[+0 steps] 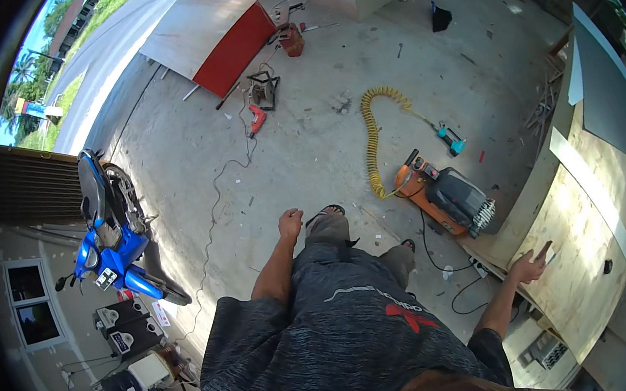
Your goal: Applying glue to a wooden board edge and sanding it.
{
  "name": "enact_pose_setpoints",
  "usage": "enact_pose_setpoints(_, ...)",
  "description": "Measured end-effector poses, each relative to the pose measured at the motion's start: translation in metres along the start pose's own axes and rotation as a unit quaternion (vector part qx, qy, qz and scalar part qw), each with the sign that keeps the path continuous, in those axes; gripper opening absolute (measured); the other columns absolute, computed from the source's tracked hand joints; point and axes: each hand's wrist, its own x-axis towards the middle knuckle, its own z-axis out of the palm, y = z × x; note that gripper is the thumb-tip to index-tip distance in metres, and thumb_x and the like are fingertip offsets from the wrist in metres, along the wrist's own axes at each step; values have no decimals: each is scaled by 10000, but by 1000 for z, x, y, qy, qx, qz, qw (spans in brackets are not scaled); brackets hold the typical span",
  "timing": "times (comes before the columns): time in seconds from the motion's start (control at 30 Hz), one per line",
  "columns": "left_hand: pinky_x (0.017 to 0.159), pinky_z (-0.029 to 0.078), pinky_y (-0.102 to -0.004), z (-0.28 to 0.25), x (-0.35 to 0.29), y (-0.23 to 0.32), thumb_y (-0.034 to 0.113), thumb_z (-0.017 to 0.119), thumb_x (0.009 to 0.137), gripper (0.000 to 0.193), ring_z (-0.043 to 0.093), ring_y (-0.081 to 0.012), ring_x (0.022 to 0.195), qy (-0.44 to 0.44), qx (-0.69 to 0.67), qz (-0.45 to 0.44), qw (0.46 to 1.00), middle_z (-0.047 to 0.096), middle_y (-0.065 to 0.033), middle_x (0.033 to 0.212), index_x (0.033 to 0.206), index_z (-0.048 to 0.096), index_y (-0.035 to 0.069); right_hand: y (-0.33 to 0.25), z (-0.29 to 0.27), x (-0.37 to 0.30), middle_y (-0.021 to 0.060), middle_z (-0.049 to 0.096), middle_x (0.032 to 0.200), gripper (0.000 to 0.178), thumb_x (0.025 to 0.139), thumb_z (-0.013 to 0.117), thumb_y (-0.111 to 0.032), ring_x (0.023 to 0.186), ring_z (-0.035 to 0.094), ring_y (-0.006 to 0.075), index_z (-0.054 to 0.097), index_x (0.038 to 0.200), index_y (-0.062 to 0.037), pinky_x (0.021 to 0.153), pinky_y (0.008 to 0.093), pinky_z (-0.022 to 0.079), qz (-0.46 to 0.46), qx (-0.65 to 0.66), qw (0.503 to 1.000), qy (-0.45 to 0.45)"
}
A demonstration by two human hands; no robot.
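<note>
My left hand (291, 223) hangs over the concrete floor beside my leg, its fingers curled closed. What is inside them, if anything, is hidden. Over at the right, my right hand (529, 266) is at the near edge of a plywood sheet (564, 224), with fingers stretched out and apart. A small thin bluish thing (551, 258) shows by its fingertips; I cannot tell whether the hand touches it. Farther along the sheet lies a small black object (608, 266). An orange and black air compressor (445, 194) stands on the floor ahead of that hand.
A coiled yellow air hose (372, 133) runs to a teal air tool (450, 139). A red power tool (256, 118) trails its cord across the floor. A blue motorbike (118, 244) stands at left, a red-sided box (235, 48) at the back. Black cables (455, 304) lie beneath the bench.
</note>
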Motion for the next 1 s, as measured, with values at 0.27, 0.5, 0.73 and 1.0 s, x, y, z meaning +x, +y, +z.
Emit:
enact_pose_setpoints(0.27,1078,438,-362,-78,-176,-157,408,624,922,553,591,-331,1299,-33,282,-216,934,683,-207,1320,1290,682,0,96,74,141,231,155,1684,723,984,312,-759,1497,198,509,254,1619,-418,1128,713,238,190,-79,935,-288)
enact_pose_setpoints(0.5,938,541,-382,-37,-197,-140,308,719,867,471,716,-275,1021,39,128,-116,984,753,-174,1134,1259,717,46,61,52,112,204,399,1554,653,999,311,-735,1408,376,482,354,1577,-433,1051,764,297,157,-9,973,-171)
enact_pose_setpoints(0.73,774,628,-363,-25,-166,-107,237,749,879,396,701,-233,928,53,-106,-103,988,709,-105,1101,1184,718,-14,33,56,108,170,608,1355,560,992,547,-520,1257,561,418,464,1529,-385,971,627,476,-24,-62,961,-269)
enact_pose_setpoints(1.0,908,528,-393,-43,-120,-214,393,713,867,478,706,-299,974,-5,-63,-210,976,760,-142,1100,1188,744,39,-159,14,-121,151,707,871,571,914,635,-261,714,675,249,586,1454,-82,725,406,542,-227,348,827,-379)
